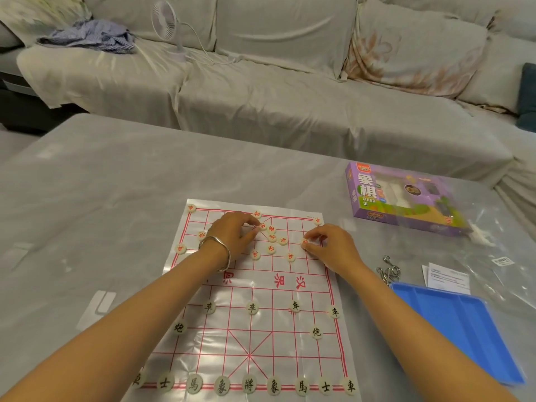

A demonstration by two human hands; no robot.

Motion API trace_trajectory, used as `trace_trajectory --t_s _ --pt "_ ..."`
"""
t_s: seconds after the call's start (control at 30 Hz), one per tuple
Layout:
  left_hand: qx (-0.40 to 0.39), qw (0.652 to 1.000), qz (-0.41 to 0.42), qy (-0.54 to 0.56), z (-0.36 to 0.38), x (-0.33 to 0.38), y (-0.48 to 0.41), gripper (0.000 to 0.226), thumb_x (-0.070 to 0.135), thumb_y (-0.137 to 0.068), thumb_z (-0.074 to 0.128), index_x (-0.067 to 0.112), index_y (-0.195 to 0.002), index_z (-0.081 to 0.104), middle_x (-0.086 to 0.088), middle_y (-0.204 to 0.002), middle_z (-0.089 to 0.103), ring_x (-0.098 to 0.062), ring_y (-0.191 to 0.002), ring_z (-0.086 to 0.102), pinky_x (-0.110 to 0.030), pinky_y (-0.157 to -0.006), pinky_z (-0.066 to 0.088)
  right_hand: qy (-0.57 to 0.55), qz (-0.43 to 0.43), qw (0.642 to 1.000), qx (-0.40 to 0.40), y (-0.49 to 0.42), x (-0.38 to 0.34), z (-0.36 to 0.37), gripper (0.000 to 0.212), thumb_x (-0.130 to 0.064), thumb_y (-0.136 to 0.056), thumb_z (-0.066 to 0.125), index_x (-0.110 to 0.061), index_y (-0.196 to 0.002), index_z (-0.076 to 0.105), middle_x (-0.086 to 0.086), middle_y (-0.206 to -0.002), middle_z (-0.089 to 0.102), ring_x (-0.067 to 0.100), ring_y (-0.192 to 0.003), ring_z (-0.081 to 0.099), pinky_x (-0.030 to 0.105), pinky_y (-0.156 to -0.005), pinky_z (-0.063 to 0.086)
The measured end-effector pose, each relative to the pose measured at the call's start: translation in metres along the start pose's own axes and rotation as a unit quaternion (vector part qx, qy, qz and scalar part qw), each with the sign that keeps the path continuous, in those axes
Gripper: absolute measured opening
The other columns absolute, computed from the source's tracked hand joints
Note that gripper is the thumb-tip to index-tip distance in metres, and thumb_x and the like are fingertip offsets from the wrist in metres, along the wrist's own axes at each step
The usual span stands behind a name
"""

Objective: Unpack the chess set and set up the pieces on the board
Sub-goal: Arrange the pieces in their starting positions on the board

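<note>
A thin plastic xiangqi board (261,338) with red lines lies on the table in front of me. Black-lettered round pieces (249,385) line its near edge, with more (252,307) further up. Red-lettered pieces (272,237) lie loosely grouped at the far half, and a few stand at the corners. My left hand (232,236), with a silver bangle on the wrist, pinches a red piece (262,226) near the far palace. My right hand (327,245) pinches another red piece (304,242) on the far right side.
The purple xiangqi box (400,198) lies at the far right on a clear plastic bag. A blue tray (464,326), metal ring puzzles (384,269) and a paper slip (446,278) sit right of the board. Behind the table is a covered sofa with a small fan (168,24).
</note>
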State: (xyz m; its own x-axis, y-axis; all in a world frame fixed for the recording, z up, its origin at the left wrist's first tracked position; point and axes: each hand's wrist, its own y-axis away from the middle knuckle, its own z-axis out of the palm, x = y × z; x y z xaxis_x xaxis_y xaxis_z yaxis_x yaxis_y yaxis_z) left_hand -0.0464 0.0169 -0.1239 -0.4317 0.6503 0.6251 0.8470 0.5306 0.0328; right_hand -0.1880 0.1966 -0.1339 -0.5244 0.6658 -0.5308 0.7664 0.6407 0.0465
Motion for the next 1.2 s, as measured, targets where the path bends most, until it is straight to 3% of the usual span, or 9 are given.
trace_trajectory --t_s 0.33,0.67,0.87,1.2 --pt "0.007 1.0 -0.012 0.007 -0.007 -0.008 0.006 0.024 0.03 -0.092 0.052 0.022 -0.112 0.063 0.001 -0.122 0.059 -0.019 -0.113 0.052 -0.033 -0.093 0.043 0.01 0.008 1.0 -0.009 0.002 -0.003 -0.002 0.023 -0.034 -0.082 0.068 -0.022 -0.102 0.068 -0.003 -0.114 0.062 0.007 -0.092 0.049 0.03 -0.091 0.048" --pt "0.0 1.0 0.006 0.008 -0.025 -0.011 0.016 0.024 0.03 -0.093 0.05 0.021 -0.111 0.064 0.002 -0.121 0.061 -0.017 -0.115 0.051 -0.033 -0.096 0.042 0.007 0.007 1.0 -0.011 0.008 -0.01 -0.005 0.025 -0.035 -0.084 0.066 -0.024 -0.107 0.064 -0.004 -0.115 0.06 0.008 -0.092 0.051 0.037 -0.095 0.047" --pt "-0.012 1.0 0.015 -0.017 -0.035 -0.019 0.022 0.024 0.031 -0.089 0.057 0.024 -0.112 0.063 0.005 -0.116 0.062 -0.013 -0.107 0.052 -0.028 -0.091 0.042 0.001 -0.04 0.999 0.001 0.022 -0.027 0.001 0.02 -0.035 -0.084 0.066 -0.026 -0.103 0.066 -0.005 -0.112 0.062 0.011 -0.098 0.053 0.035 -0.093 0.047" --pt "-0.057 0.989 0.055 -0.122 -0.015 -0.004 0.034 0.04 0.045 -0.079 0.066 0.03 -0.116 0.061 0.008 -0.112 0.063 -0.015 -0.108 0.049 -0.031 -0.092 0.041 0.061 -0.045 0.996 -0.041 0.034 -0.032 0.005 0.031 -0.038 -0.084 0.066 -0.024 -0.111 0.065 -0.005 -0.118 0.061 0.013 -0.108 0.052 0.027 -0.097 0.031"
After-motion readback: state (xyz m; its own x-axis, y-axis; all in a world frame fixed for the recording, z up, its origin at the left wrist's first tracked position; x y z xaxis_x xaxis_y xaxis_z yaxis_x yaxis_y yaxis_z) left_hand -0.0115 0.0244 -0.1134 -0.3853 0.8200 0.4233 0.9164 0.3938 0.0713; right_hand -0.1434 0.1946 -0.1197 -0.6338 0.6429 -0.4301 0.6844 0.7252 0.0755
